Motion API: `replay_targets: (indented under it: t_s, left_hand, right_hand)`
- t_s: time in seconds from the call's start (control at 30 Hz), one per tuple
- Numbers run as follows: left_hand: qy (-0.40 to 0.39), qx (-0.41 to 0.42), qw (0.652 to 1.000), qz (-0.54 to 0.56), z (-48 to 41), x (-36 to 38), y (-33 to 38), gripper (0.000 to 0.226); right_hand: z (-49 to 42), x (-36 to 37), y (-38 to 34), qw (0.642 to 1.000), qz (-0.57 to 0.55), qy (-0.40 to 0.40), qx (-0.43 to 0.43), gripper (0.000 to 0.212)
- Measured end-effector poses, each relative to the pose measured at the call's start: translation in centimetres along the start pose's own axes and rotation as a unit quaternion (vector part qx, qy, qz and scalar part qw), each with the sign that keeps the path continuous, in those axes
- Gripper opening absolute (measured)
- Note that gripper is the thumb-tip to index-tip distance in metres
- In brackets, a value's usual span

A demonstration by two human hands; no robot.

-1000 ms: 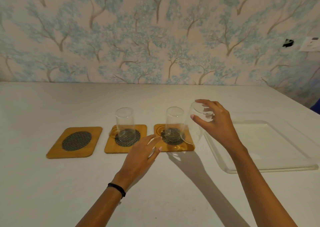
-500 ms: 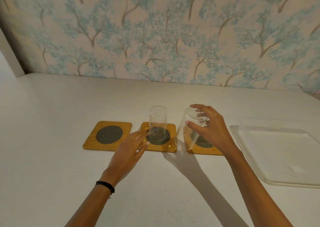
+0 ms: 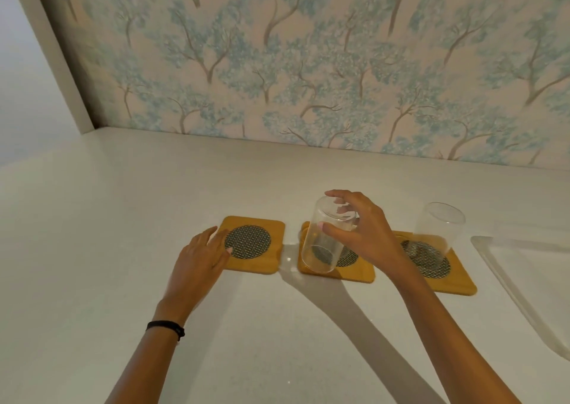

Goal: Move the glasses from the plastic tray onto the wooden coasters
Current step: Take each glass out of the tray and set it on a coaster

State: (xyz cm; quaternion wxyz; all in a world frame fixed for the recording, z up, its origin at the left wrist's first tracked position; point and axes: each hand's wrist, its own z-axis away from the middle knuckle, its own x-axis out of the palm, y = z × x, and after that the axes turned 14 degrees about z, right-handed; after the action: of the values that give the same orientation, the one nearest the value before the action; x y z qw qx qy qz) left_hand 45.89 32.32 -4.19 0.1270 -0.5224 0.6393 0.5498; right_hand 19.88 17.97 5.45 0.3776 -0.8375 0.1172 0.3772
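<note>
Three wooden coasters with dark mesh centres lie in a row. My right hand (image 3: 367,237) grips a clear glass (image 3: 320,246) by its upper part, tilted, over the middle coaster (image 3: 354,272). My hand and that glass hide most of the middle coaster, so I cannot tell what stands on it. Another clear glass (image 3: 439,228) stands upright on the right coaster (image 3: 456,283). The left coaster (image 3: 271,231) is bare; my left hand (image 3: 197,261) lies flat on its left edge, fingers spread, holding nothing. The clear plastic tray (image 3: 536,277) sits at the far right.
Everything rests on a white countertop (image 3: 123,249) that meets a wall with blue tree wallpaper (image 3: 308,64) behind the coasters. A plain white side wall (image 3: 30,79) closes the left corner. A black band is on my left wrist.
My right hand has carried the glass leftward, from beside the right coaster to over the middle one. My left hand has slid from the middle coaster to the left coaster. The view has turned left.
</note>
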Motion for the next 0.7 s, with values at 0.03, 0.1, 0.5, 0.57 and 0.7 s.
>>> replay_targets:
  t_s: [0.03,0.1,0.5,0.57,0.7]
  left_hand:
    - [-0.005,-0.015,1.0,0.001,0.1,-0.1,-0.4,0.043]
    - [-0.015,-0.042,0.999,0.005,0.4,-0.2,-1.2,0.046]
    - [-0.066,-0.077,0.995,0.011,0.8,-0.6,-1.9,0.055]
    - [-0.066,-0.072,0.995,0.006,0.9,-0.5,-1.9,0.054]
    - [-0.059,-0.058,0.997,-0.002,1.0,-0.4,-1.7,0.051]
  right_hand:
    - [-0.2,0.5,-0.4,1.0,-0.004,-0.003,-0.002,0.051]
    - [-0.9,1.7,-1.3,1.0,-0.01,-0.008,-0.008,0.051]
    - [-5.1,8.9,-6.1,0.998,-0.044,-0.037,-0.028,0.05]
    - [-5.8,10.0,-6.5,0.998,-0.044,-0.038,-0.029,0.05]
    - [-7.0,11.5,-7.0,0.998,-0.035,-0.044,-0.03,0.051]
